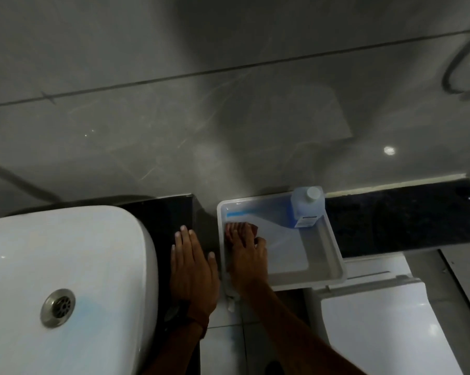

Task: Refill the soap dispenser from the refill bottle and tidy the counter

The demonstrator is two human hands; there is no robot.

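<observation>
Left hand (pixel 191 262) flat, fingers spread, on black counter (pixel 171 212). Right hand (pixel 246 251) in white tray (pixel 334 247), pressing maybe cloth; refill bottle (pixel 308 207) at back corner.

Only one view, head-worn, wide-angle. Looked steeply down from above and slightly forward, close over a dark counter (pixel 390 220). Took in a white sink (pixel 66 266) at lower left, a white tray (pixel 334 255) near centre, both forearms entering from the bottom edge, the left hand (pixel 193 266) and right hand (pixel 246 255) close below the lens. Upper half filled by a grey tiled wall (pixel 174 104), its straight lines bent by the lens. Floor tiles (pixel 223 347) seen past the counter's front edge. No second view shared the scene.
</observation>
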